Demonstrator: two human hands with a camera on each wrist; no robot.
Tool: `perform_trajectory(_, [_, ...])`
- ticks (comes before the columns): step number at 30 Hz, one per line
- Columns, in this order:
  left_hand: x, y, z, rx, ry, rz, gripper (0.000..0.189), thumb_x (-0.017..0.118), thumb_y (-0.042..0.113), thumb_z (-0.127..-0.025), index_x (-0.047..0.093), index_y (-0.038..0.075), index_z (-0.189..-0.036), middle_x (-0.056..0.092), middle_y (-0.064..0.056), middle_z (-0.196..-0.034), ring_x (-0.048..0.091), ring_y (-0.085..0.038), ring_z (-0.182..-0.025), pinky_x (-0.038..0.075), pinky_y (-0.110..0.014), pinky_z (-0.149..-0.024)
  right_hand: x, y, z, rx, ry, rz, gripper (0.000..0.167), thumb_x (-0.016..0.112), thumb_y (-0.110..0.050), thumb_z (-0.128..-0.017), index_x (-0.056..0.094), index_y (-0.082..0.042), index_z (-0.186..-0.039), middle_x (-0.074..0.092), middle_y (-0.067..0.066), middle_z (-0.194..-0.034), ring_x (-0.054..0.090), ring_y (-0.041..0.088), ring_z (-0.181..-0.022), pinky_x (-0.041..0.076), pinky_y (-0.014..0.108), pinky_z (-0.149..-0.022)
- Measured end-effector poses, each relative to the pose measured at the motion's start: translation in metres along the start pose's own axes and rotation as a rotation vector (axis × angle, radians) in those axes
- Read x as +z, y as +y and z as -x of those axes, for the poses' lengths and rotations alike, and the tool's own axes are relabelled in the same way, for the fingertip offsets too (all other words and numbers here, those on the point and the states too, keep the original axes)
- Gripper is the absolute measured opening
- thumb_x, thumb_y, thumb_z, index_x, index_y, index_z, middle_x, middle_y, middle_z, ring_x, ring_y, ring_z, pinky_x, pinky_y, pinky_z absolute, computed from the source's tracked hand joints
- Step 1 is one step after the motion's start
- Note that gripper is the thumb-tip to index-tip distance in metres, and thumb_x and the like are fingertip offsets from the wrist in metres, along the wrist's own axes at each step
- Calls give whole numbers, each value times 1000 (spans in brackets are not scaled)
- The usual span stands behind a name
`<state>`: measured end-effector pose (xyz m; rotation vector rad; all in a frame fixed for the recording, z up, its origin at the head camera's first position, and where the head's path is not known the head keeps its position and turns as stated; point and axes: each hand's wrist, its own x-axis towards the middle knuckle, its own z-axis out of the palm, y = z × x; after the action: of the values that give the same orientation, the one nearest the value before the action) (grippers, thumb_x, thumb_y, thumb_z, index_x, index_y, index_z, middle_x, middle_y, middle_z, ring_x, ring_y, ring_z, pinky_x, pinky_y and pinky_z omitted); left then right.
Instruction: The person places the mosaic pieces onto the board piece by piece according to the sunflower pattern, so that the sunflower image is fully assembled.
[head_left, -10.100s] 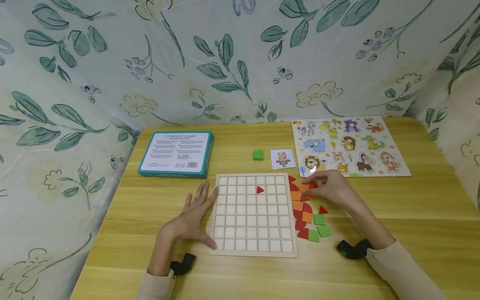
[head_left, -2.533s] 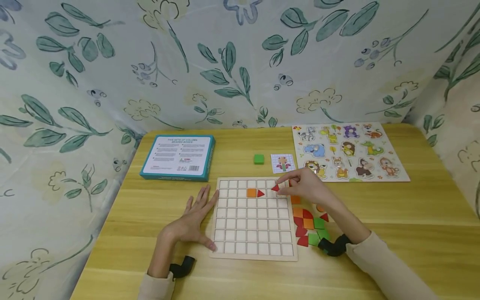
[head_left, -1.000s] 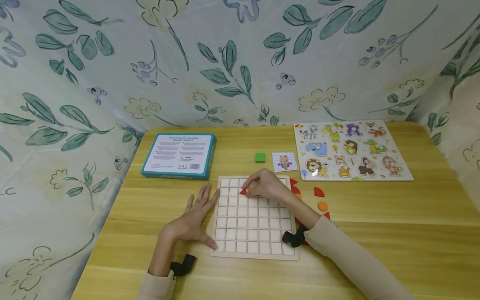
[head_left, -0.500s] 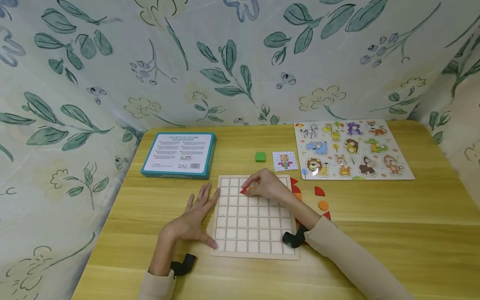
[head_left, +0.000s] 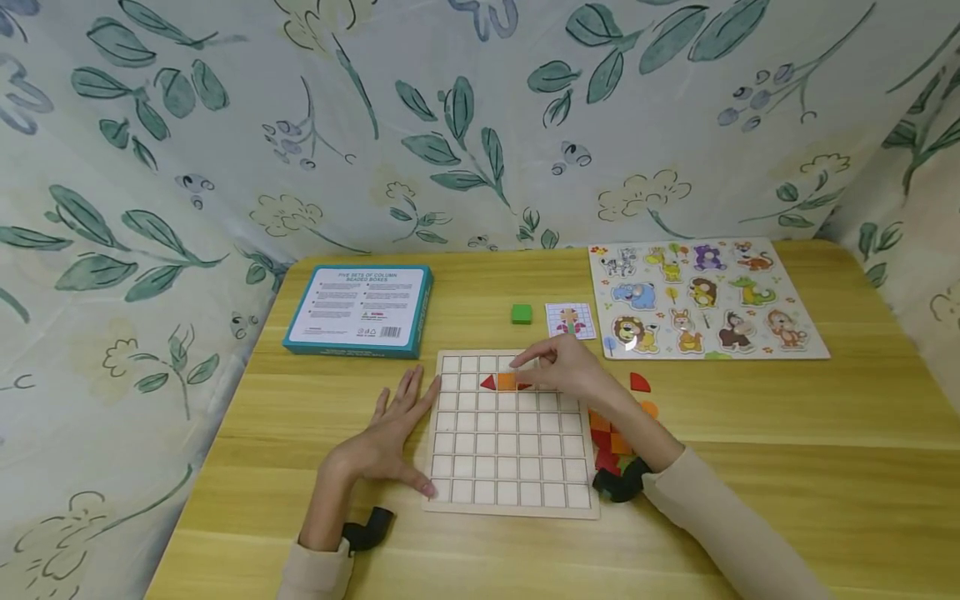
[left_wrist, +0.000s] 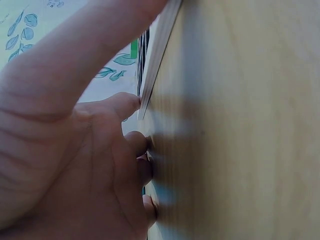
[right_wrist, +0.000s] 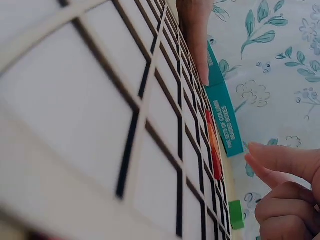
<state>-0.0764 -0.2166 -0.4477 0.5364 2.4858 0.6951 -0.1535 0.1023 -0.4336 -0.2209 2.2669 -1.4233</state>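
A pale wooden grid board (head_left: 517, 512) lies in front of me. In its second row sit a red triangle (head_left: 489, 382), an orange square (head_left: 507, 382) and another red triangle (head_left: 524, 386), side by side. My right hand (head_left: 566, 367) hovers over the right triangle, partly covering it. In the right wrist view its thumb and index finger are stretched forward near each other with nothing between them, the other fingers curled. Spread along the board's left edge, my left hand (head_left: 378, 437) touches the lower corner with its thumb and the upper side with its index finger.
Red, orange and green pieces lie right of the board, partly under my right forearm, among them a red quarter circle (head_left: 640, 382). Behind the board are a green block (head_left: 521, 314), a pattern card (head_left: 570, 321), a teal box (head_left: 356, 310) and an animal puzzle (head_left: 708, 300).
My right hand has brought a red triangle to the orange square's left side, let go of it and drawn back to the right. My left hand has stayed at the board's edge.
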Motion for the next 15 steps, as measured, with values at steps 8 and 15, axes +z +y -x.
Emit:
perform_trajectory(8, [1, -1, 0, -3, 0, 0, 151, 98, 50, -59, -2, 21, -168, -23, -13, -173, -22, -34, -161, -12, -62, -129, -49, 25, 36, 51, 73, 89, 23, 79, -23, -92, 80, -10, -110, 30, -3, -59, 29, 15, -56, 25, 27, -51])
perform_trajectory(15, [1, -2, 0, -5, 4, 5, 151, 98, 50, -59, -2, 21, -168, -23, -12, -173, -22, -33, -161, -12, -62, -129, -72, 46, 55, 81, 80, 139, 29, 78, -27, -93, 79, -8, -114, 28, -3, -63, 32, 15, -61, 27, 29, -55])
